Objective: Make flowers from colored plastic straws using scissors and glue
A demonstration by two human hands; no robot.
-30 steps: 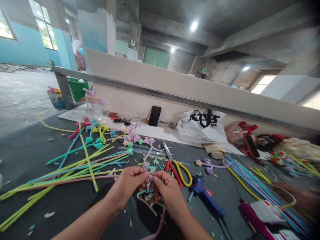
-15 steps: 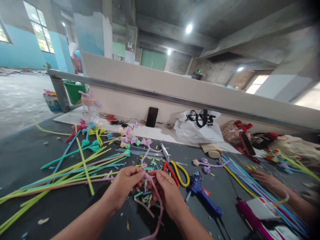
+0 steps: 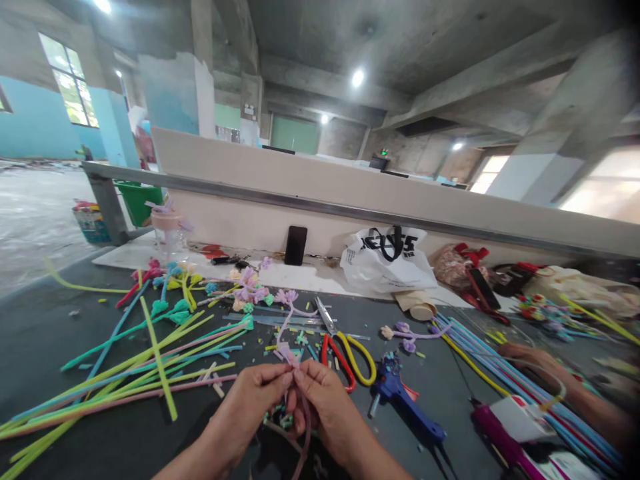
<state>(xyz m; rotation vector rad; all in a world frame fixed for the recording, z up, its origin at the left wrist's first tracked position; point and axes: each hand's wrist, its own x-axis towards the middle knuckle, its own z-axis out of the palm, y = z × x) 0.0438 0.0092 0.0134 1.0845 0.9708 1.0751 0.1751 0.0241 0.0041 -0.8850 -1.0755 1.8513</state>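
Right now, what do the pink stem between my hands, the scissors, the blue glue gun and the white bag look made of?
Pink stem: perhaps soft fibre, matte and soft-edged; any wire core is hidden.
Scissors: blades likely steel, grey and shiny; red and yellow handles, probably smooth plastic.
Blue glue gun: apparently moulded plastic, evenly coloured.
White bag: thin plastic film, perhaps, crinkled.

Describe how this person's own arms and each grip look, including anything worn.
The left grip and right grip are ungloved, five-fingered hands. The left forearm and right forearm are bare, with no sleeve, watch or bracelet in view. Nail details are too small to tell.
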